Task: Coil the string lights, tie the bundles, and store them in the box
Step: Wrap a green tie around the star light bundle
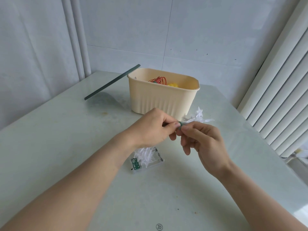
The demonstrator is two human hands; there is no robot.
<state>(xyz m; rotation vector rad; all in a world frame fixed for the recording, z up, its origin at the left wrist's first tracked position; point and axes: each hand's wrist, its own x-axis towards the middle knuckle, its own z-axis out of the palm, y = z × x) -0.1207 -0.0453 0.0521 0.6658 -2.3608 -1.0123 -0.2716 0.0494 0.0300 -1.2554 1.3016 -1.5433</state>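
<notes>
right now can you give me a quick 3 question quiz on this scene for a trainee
1. True or false: the cream box is empty.
2. What do both hands pinch? A) the dark lid B) the green tie on the white string lights C) the battery case
3. Fill in: the clear battery case lies on the ____ below the left hand.

Key
1. False: red wire and something yellow show inside.
2. B: left hand and right hand meet at the green tie on the white string lights.
3. table
</notes>
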